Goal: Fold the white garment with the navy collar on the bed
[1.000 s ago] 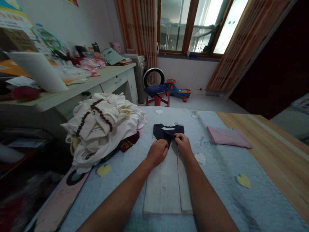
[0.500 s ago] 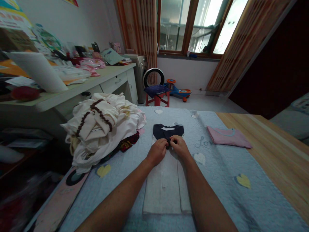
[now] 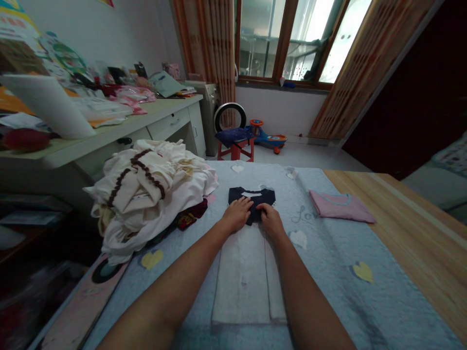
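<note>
A white garment [image 3: 242,277] with a navy collar [image 3: 268,195] lies in front of me, its right side folded inward lengthwise. My left hand [image 3: 238,214] rests on the left part of the collar, fingers stretched out flat. On the collar's right part, my right hand [image 3: 272,221] is curled, thumb and index finger pinching the dark fabric near the middle. The collar's lower tip points down between both hands. A light strip shows at the neckline. My fingers cover part of the collar's sides.
A heap of cream and white clothes [image 3: 146,189] sits at the left. To the right lies a folded pink shirt [image 3: 339,206]. Beneath them spreads a light blue cloth [image 3: 324,272] with heart patches, over a wooden surface [image 3: 408,209]. A cluttered desk [image 3: 164,114] stands at the back left.
My left hand has gone from pinching the collar's middle to lying flat on its left part. My right hand stays curled at the collar, slightly apart from the left.
</note>
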Demonstrator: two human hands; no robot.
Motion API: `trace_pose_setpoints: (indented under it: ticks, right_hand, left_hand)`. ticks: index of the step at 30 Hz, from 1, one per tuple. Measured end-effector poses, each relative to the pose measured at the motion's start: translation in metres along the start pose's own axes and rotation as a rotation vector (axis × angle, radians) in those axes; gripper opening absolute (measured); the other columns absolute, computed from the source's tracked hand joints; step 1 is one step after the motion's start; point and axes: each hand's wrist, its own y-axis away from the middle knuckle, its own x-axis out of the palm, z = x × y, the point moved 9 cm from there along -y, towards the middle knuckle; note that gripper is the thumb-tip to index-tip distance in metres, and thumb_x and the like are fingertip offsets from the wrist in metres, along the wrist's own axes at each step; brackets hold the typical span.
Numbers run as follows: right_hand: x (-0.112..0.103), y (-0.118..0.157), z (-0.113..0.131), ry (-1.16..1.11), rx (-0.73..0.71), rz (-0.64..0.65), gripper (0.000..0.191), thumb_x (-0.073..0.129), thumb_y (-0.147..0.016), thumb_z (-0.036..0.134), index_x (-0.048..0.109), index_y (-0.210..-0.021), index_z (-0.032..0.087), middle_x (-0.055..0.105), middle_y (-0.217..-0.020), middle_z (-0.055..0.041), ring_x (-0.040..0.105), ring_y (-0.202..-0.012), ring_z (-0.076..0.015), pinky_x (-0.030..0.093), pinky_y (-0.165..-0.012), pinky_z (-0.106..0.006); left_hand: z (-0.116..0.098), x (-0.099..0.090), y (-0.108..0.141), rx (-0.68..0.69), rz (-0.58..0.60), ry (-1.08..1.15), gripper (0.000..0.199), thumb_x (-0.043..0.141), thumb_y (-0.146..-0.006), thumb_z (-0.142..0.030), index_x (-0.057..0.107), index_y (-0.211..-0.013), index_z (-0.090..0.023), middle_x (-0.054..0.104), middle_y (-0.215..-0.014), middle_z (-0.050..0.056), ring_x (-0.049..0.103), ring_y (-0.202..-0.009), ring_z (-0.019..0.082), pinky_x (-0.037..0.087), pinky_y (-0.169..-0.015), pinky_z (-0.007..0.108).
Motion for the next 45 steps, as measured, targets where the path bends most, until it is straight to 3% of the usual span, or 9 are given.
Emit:
trace_pose_setpoints:
  ticks: [5, 10, 19, 29, 34, 40, 45]
  right_hand:
    - [0.017, 0.001, 0.004, 0.215, -0.092, 0.103, 0.028, 0.051, -0.074, 0.005, 0.064, -0.093, 0.02, 0.063, -0.101, -0.0085, 0.056, -0.101, -0.0221, 0.044, -0.096, -0.036]
    - [0.018, 0.003, 0.009, 0.268, -0.133, 0.156, 0.028, 0.055, -0.075, 0.006, 0.062, -0.099, 0.019, 0.06, -0.105, -0.0091, 0.053, -0.104, -0.0229, 0.043, -0.096, -0.038]
    - [0.012, 0.005, 0.016, 0.185, -0.14, 0.215, 0.031, 0.059, -0.071, 0.008, 0.061, -0.099, 0.019, 0.06, -0.105, -0.0066, 0.053, -0.104, -0.0219, 0.042, -0.097, -0.037]
    - [0.012, 0.007, 0.02, 0.158, -0.126, 0.262, 0.014, 0.063, -0.073, 0.009, 0.069, -0.079, 0.02, 0.061, -0.112, -0.0075, 0.055, -0.111, -0.0217, 0.041, -0.101, -0.038]
    - [0.01, 0.004, 0.01, 0.068, -0.056, 0.271, 0.028, 0.047, -0.072, 0.002, 0.069, -0.071, 0.02, 0.062, -0.115, -0.0073, 0.056, -0.114, -0.0204, 0.04, -0.104, -0.037]
    - [0.004, 0.001, 0.007, 0.049, -0.074, 0.139, 0.027, 0.047, -0.075, 0.008, 0.064, -0.092, 0.019, 0.065, -0.102, -0.0069, 0.059, -0.101, -0.0203, 0.045, -0.096, -0.037]
    - [0.015, 0.008, 0.009, 0.374, -0.063, 0.139, 0.026, 0.055, -0.078, 0.011, 0.063, -0.102, 0.019, 0.061, -0.125, -0.0133, 0.046, -0.128, -0.0298, 0.031, -0.111, -0.05]
  left_hand:
    - [0.002, 0.001, 0.003, -0.014, -0.001, -0.036, 0.049, 0.038, -0.101, -0.033, 0.041, -0.148, -0.02, 0.036, -0.159, 0.007, 0.027, -0.149, 0.025, 0.026, -0.12, 0.049]
    - [0.005, 0.002, 0.005, -0.026, -0.041, 0.006, 0.049, 0.038, -0.101, -0.035, 0.042, -0.148, -0.025, 0.037, -0.159, 0.005, 0.027, -0.149, 0.023, 0.024, -0.12, 0.049]
    - [0.011, -0.005, 0.005, -0.046, -0.049, 0.118, 0.041, 0.043, -0.099, -0.028, 0.054, -0.139, -0.027, 0.042, -0.156, 0.003, 0.03, -0.147, 0.022, 0.024, -0.12, 0.045]
    - [0.012, -0.002, 0.003, -0.078, -0.067, 0.096, 0.043, 0.037, -0.102, -0.04, 0.051, -0.14, -0.026, 0.043, -0.156, 0.005, 0.032, -0.147, 0.023, 0.028, -0.118, 0.046]
    - [0.007, -0.001, 0.005, -0.054, -0.093, 0.034, 0.048, 0.043, -0.099, -0.043, 0.047, -0.144, -0.025, 0.04, -0.157, 0.006, 0.029, -0.147, 0.025, 0.025, -0.119, 0.047]
    - [0.005, 0.0, 0.006, -0.056, -0.087, 0.006, 0.05, 0.043, -0.099, -0.044, 0.045, -0.145, -0.026, 0.038, -0.158, 0.005, 0.029, -0.148, 0.025, 0.025, -0.119, 0.048]
    - [0.004, -0.003, 0.007, -0.063, -0.098, 0.001, 0.049, 0.042, -0.099, -0.043, 0.047, -0.145, -0.025, 0.041, -0.157, 0.006, 0.031, -0.147, 0.025, 0.025, -0.119, 0.048]
